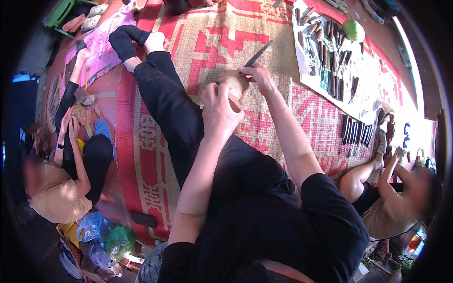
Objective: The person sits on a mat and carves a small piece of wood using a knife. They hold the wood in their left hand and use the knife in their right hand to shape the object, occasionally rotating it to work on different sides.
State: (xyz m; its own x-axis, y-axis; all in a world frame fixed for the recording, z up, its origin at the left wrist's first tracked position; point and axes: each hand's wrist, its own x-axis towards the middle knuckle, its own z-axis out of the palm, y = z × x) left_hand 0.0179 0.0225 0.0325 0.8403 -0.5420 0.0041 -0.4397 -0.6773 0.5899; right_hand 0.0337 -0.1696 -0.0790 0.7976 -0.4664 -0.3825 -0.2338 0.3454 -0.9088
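A pale, round wooden piece (234, 83), with what look like carved lines on its face, is between my hands above the mat. My left hand (218, 111) is closed round its near side, with a brown wooden edge (234, 103) between thumb and fingers. Whether that edge belongs to the same piece I cannot tell. My right hand (257, 76) grips a slim dark carving tool (259, 53) at the piece's far right side. One end of the tool points up and to the right; its other end is hidden by my fingers.
My outstretched leg (163, 89) lies left of the work on the red and tan woven mat (264, 28). Many carving tools (330, 56) and a green round fruit (353, 30) lie on a white sheet at right. Dark-handled tools (355, 132) sit nearer. Co-workers (66, 188) sit either side.
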